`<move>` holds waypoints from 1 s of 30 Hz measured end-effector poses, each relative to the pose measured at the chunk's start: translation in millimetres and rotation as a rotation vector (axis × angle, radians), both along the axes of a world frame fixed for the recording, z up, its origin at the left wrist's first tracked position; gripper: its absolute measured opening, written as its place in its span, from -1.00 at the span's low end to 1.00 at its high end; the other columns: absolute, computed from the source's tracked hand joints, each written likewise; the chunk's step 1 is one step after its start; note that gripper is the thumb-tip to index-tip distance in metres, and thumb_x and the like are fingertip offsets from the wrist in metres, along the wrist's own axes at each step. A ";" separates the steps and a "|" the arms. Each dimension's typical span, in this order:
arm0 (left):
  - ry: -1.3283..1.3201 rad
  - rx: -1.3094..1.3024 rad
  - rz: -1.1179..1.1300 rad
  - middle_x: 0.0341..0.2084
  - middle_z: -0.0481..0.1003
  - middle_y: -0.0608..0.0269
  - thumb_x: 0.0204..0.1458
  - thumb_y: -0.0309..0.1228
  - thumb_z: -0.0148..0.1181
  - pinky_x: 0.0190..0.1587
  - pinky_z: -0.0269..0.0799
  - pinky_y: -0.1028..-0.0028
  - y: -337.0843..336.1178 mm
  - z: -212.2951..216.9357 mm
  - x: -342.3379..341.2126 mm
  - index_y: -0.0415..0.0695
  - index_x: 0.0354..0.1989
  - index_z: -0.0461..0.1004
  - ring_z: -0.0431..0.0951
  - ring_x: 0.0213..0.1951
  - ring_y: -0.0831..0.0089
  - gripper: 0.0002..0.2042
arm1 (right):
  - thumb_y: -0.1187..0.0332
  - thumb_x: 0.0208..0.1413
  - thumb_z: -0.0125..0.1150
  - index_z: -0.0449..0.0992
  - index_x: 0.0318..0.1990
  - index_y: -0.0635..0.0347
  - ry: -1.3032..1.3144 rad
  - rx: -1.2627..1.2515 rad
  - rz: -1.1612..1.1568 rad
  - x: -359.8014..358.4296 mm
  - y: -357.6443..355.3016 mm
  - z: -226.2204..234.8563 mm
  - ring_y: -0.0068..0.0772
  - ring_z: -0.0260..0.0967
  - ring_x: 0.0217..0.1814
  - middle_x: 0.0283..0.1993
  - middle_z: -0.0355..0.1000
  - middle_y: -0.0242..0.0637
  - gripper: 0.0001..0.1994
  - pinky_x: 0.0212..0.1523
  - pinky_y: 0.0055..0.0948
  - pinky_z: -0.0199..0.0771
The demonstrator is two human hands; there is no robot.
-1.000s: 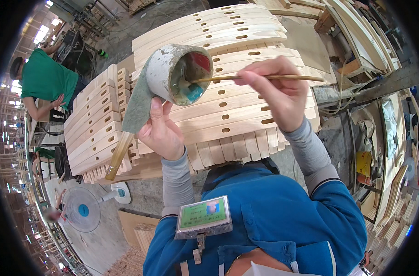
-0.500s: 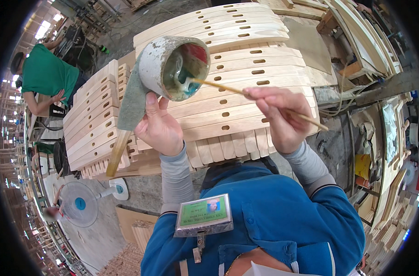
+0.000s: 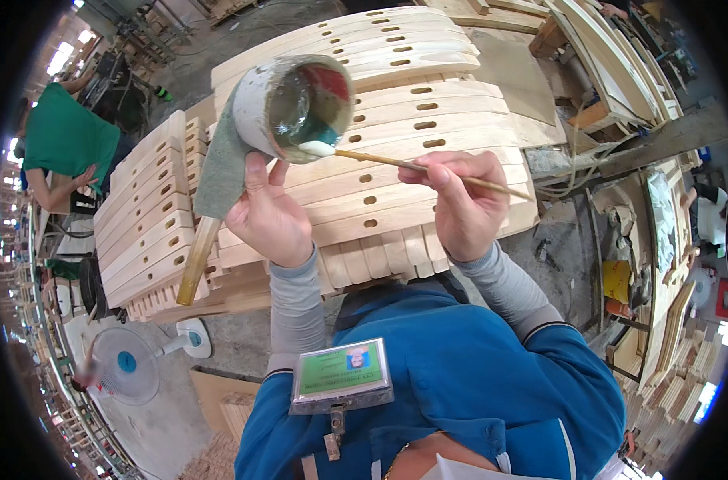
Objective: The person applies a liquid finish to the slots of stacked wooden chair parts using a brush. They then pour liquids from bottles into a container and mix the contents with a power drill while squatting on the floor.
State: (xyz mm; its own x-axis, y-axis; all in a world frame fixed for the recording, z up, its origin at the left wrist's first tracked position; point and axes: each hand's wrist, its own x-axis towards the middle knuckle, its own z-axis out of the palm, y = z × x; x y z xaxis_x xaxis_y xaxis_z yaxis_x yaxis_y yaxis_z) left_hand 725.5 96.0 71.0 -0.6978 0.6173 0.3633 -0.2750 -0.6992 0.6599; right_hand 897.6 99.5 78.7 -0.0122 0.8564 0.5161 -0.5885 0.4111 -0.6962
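My left hand [image 3: 272, 212] is closed around the lower side of a round white pot [image 3: 248, 120], tilted so that its mouth faces me. Its outer wall is stained and chipped; inside are a wet, glossy layer and red and teal patches. A stiff grey-green sheet [image 3: 220, 176] lies against the pot's left side by this hand, and a flat yellowish strip [image 3: 196, 268] sticks out below it. In my right hand [image 3: 468, 200], a thin wooden stick [image 3: 384, 161] is pinched between thumb and fingers. Its tip carries a thick white blob, like glue, at the pot's lower rim.
Below the pot lie rows of pale slotted wooden slats [image 3: 428, 124], stacked on a bench. A standing fan [image 3: 128, 364] is at lower left. At far left, a person in a green shirt [image 3: 68, 136] works. Wooden frames [image 3: 612, 80] and a yellow container [image 3: 616, 282] are on the right.
The stick's tip has moved from inside the pot to its lower rim, now with a bigger white blob on it. Both hands and the pot appear shifted slightly left.
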 end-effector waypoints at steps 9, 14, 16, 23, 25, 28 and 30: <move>-0.040 -0.255 -0.019 -0.22 0.41 0.13 -0.01 -0.57 0.03 -0.25 0.53 0.30 14.8 -51.3 -10.1 -0.29 -0.18 0.34 0.45 -0.23 0.43 -0.80 | 0.41 0.04 0.07 0.32 -0.38 0.40 -0.354 -0.236 -0.191 73.7 96.0 -16.3 -0.36 0.43 -0.45 -0.46 0.40 -0.14 -0.83 -0.39 -0.51 0.50; -0.048 -0.279 -0.040 -0.22 0.41 0.17 -0.01 -0.57 0.03 -0.24 0.52 0.30 10.9 -64.7 -20.0 -0.27 -0.18 0.35 0.45 -0.21 0.43 -0.80 | 0.36 0.01 0.13 0.36 -0.44 0.40 -0.642 -0.252 -0.290 86.2 130.7 -48.3 -0.55 0.38 -0.55 -0.55 0.38 -0.24 -0.78 -0.53 -0.63 0.46; -0.041 -0.293 -0.037 -0.21 0.41 0.17 0.00 -0.56 0.02 -0.22 0.51 0.29 8.1 -66.3 -23.0 -0.26 -0.18 0.35 0.44 -0.21 0.44 -0.80 | 0.37 -0.01 0.16 0.38 -0.45 0.39 -0.658 -0.221 -0.263 73.5 137.3 -57.9 -0.56 0.38 -0.56 -0.56 0.39 -0.25 -0.79 -0.55 -0.63 0.45; -0.043 -0.326 -0.003 -0.19 0.41 0.17 0.02 -0.56 -0.01 -0.17 0.49 0.26 0.6 -69.0 -32.5 -0.26 -0.16 0.35 0.43 -0.18 0.45 -0.80 | 0.32 -0.06 0.16 0.37 -0.48 0.32 -1.231 0.053 -0.533 49.1 146.2 -69.4 -0.25 0.34 -0.63 -0.65 0.35 -0.16 -0.79 -0.58 -0.39 0.32; -0.035 -0.326 -0.001 -0.19 0.40 0.17 0.02 -0.56 -0.02 -0.18 0.49 0.27 -1.4 -71.5 -36.3 -0.26 -0.15 0.34 0.43 -0.17 0.45 -0.80 | 0.32 -0.06 0.15 0.37 -0.49 0.30 -1.246 0.114 -0.541 42.4 139.6 -60.5 -0.17 0.32 -0.62 -0.65 0.34 -0.13 -0.80 -0.57 -0.35 0.31; -0.032 -0.305 0.003 -0.19 0.40 0.17 0.02 -0.57 -0.02 -0.18 0.50 0.27 -0.4 -74.2 -38.3 -0.26 -0.14 0.34 0.43 -0.17 0.45 -0.79 | 0.32 -0.06 0.15 0.38 -0.48 0.27 -1.262 0.215 -0.392 28.4 134.5 -60.3 -0.21 0.36 -0.58 -0.63 0.36 -0.16 -0.81 -0.54 -0.36 0.33; -0.042 -0.309 0.004 -0.19 0.40 0.18 0.02 -0.56 -0.02 -0.19 0.50 0.28 -3.2 -73.0 -37.4 -0.26 -0.14 0.33 0.43 -0.18 0.45 -0.79 | 0.31 -0.05 0.15 0.39 -0.47 0.26 -1.261 0.134 -0.387 40.0 136.6 -62.2 -0.23 0.38 -0.58 -0.62 0.38 -0.18 -0.81 -0.54 -0.37 0.34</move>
